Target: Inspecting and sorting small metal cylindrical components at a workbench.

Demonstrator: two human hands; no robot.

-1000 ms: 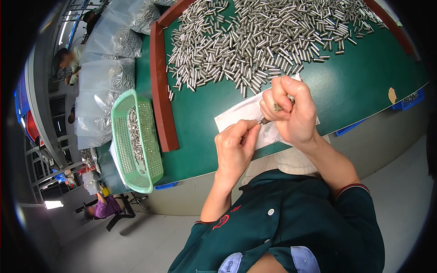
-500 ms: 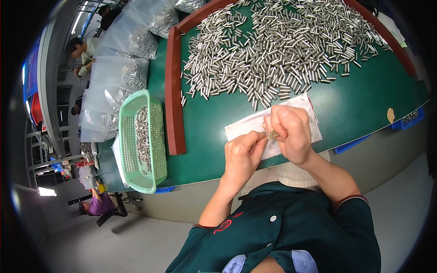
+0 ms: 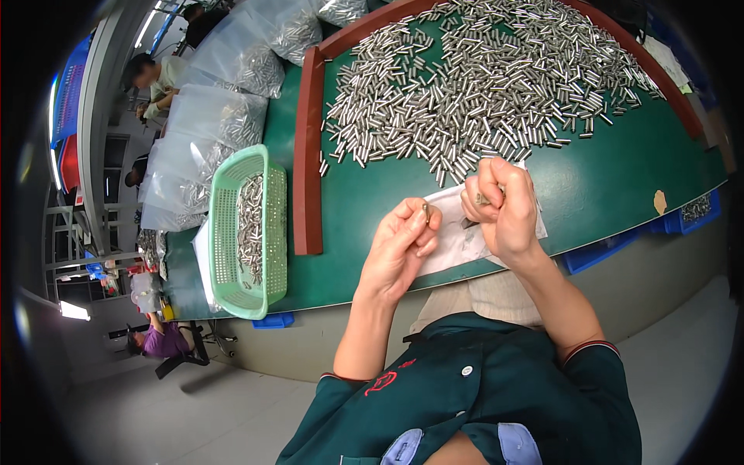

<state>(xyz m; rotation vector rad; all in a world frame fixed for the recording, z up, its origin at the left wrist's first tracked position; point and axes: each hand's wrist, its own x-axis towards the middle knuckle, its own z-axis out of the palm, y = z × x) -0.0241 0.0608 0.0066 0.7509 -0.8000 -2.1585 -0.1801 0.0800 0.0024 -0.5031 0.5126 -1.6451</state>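
My left hand (image 3: 394,252) is raised over the table's near edge, its thumb and forefinger pinching a small metal pin (image 3: 426,212). Beside it, my right hand (image 3: 508,217) is closed around a small greyish-tan piece (image 3: 482,199), mostly covered by the fingers; its kind is not clear. A gap separates the two hands. Beneath them lies a stained white sheet (image 3: 457,249), cloth or paper. Farther off, a wide heap of short shiny metal pins (image 3: 465,108) spreads over the green tabletop (image 3: 620,174).
Red-brown rails (image 3: 308,170) border the heap. Left of them stands a light green basket (image 3: 277,232) partly filled with metal pins. Clear plastic bags (image 3: 198,124) of metal parts line the far left. Blue bins (image 3: 601,254) sit below the right table edge. Other people are farther left.
My hands have drawn apart. The left hand has turned and moved up and left, showing the pin in its fingertips; the right has shifted slightly up and right. The whole view has shifted a little.
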